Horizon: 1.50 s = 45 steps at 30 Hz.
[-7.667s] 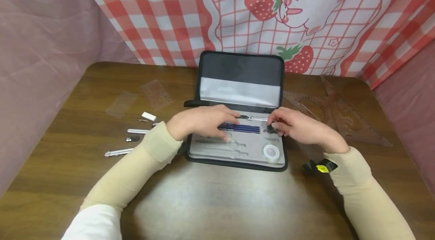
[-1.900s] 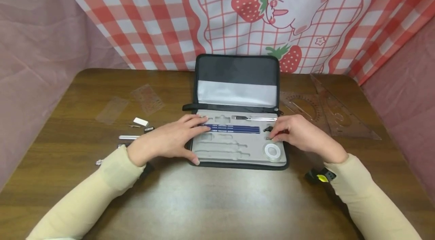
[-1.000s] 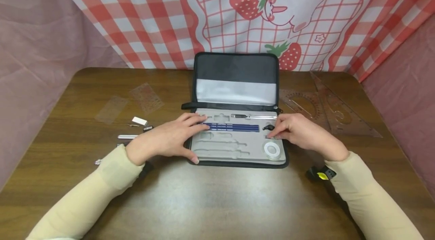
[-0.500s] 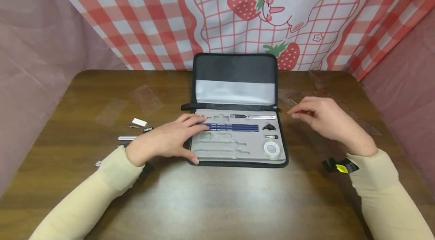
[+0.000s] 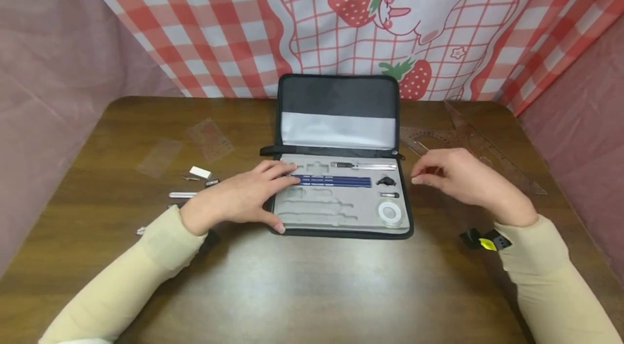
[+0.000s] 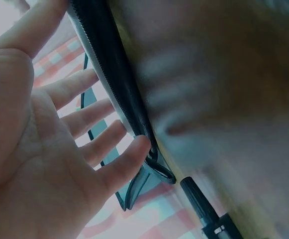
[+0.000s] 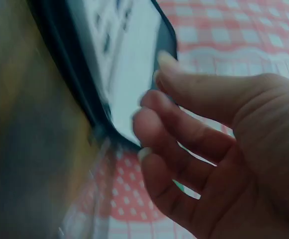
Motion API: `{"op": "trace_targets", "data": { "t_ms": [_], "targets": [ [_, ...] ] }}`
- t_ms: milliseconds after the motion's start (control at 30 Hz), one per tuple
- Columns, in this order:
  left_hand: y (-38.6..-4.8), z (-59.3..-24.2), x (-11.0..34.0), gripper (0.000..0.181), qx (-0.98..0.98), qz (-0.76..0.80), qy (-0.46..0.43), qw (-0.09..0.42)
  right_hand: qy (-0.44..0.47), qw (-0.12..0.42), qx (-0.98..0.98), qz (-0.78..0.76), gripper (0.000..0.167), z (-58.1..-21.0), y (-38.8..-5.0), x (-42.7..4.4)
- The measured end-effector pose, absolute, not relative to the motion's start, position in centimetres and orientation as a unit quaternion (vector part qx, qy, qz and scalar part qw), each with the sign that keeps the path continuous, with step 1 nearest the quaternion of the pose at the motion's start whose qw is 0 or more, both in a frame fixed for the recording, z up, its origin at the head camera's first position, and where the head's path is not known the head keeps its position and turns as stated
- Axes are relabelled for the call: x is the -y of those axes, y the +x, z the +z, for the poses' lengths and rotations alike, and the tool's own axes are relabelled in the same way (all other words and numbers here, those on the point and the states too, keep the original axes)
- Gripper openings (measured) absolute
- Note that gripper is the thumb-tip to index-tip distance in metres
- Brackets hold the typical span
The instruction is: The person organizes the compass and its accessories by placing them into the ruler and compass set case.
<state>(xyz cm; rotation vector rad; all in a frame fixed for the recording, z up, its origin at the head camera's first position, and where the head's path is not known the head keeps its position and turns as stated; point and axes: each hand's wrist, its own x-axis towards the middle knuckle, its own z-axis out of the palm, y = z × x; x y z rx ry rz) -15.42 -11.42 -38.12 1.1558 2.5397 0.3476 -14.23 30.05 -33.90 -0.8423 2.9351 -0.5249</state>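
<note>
A black zip case (image 5: 338,112) lies unfolded on the table, its grey tray (image 5: 361,208) facing up. My left hand (image 5: 239,195) rests on the tray's left edge, fingers spread and fairly straight. They touch the ends of the blue pencils (image 5: 336,181). Past the case's right edge, my right hand (image 5: 455,176) hovers with loosely bent fingers; nothing shows between them in the right wrist view. In the tray's slots sit a silver compass (image 5: 365,166), a small black fitting (image 5: 385,181), a small dark tube (image 5: 389,195) and a white ring-shaped roll (image 5: 390,213).
A clear protractor (image 5: 429,141) and a set square (image 5: 487,157) lie back right. Left of the case are clear stencil sheets (image 5: 209,140), a white eraser (image 5: 200,172), a small sharpener (image 5: 212,182) and a white stick-like tool (image 5: 182,195), partly behind my left forearm.
My right hand has left the small dark tube in its slot and moved right, off the case. Earlier, my left hand shifted from over the tray to its left edge, where it stays.
</note>
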Motion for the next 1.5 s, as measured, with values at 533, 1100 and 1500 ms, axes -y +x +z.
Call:
{"op": "trace_targets", "data": {
  "t_ms": [533,1100,1500],
  "targets": [
    [-18.8,-35.5,22.5,0.029,-0.932,0.167,0.314,0.076,-0.282,0.155,-0.929,-0.182,0.027,-36.5,-14.6,-27.6],
    [-17.5,-37.2,22.7,0.012,-0.923,0.087,0.369,0.066,-0.244,0.189,-0.926,-0.215,0.026,-36.8,-14.9,-27.7],
    [-16.9,-36.9,18.2,0.013,-0.912,0.131,0.389,0.002,-0.245,0.184,-0.926,-0.223,0.026,-37.2,-15.0,-27.9]
  ]
}}
